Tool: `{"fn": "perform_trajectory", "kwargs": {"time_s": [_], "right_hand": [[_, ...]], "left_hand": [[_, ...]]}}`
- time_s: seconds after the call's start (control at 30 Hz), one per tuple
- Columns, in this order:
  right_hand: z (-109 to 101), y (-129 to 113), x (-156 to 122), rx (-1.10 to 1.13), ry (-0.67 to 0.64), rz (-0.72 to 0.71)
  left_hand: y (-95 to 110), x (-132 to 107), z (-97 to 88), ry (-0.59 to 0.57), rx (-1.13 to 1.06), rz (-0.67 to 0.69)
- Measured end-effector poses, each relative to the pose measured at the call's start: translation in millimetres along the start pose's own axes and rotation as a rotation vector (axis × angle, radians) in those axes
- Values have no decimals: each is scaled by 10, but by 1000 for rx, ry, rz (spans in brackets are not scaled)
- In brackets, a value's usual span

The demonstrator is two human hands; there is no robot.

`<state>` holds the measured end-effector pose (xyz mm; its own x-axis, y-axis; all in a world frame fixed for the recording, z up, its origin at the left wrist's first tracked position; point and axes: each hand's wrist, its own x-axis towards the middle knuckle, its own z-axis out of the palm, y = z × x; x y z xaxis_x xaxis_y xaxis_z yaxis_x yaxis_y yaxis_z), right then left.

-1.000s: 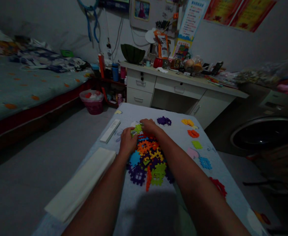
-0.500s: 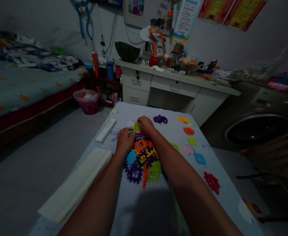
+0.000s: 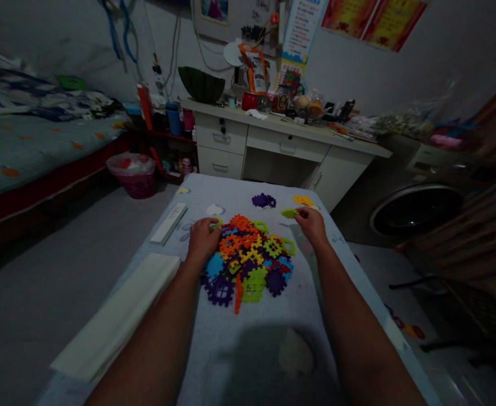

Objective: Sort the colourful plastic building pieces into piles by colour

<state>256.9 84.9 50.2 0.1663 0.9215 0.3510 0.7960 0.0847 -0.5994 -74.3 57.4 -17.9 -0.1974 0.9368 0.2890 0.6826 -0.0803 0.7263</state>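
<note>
A heap of toothed plastic building pieces (image 3: pixel 251 256) in orange, green, yellow, blue and purple lies on the cloth-covered table. At its left edge, my left hand (image 3: pixel 203 241) has its fingers closed on a green piece (image 3: pixel 217 224), partly hidden by them. My right hand (image 3: pixel 314 225), off to the right of the heap, pinches another green toothed piece (image 3: pixel 289 213) by its side. Beyond the heap sits a small group of purple pieces (image 3: pixel 264 200). Yellow pieces (image 3: pixel 302 200) lie just behind my right hand. My right forearm covers part of the table's right side.
On the table's left are a long white box (image 3: pixel 169 224) and a folded pale cloth (image 3: pixel 121 316). A white desk (image 3: pixel 226 132) with a cluttered top stands behind, a washing machine (image 3: pixel 417 197) to its right. A pink bin (image 3: pixel 133 175) and a bed (image 3: pixel 44 146) are at left.
My right hand has moved right, from the far side of the heap, carrying a green piece. My left hand stays by the heap's left edge. The whole view has shifted somewhat.
</note>
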Motion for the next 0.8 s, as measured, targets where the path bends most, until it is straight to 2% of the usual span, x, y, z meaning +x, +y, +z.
{"fn": "perform_trajectory", "kwargs": {"time_s": [0.13, 0.27, 0.47, 0.67, 0.8], "right_hand": [[-367, 599, -135, -40, 119, 162], [-523, 887, -242, -176, 163, 165], [-413, 927, -375, -375, 133, 157], [-333, 951, -480, -457, -12, 142], [-297, 849, -512, -467, 9, 120]], "left_hand": [[-28, 10, 12, 1, 30, 17], [-56, 20, 24, -11, 59, 42], [-81, 19, 36, -15, 78, 62], [-80, 17, 41, -9, 86, 58], [-89, 19, 44, -3, 77, 67]]}}
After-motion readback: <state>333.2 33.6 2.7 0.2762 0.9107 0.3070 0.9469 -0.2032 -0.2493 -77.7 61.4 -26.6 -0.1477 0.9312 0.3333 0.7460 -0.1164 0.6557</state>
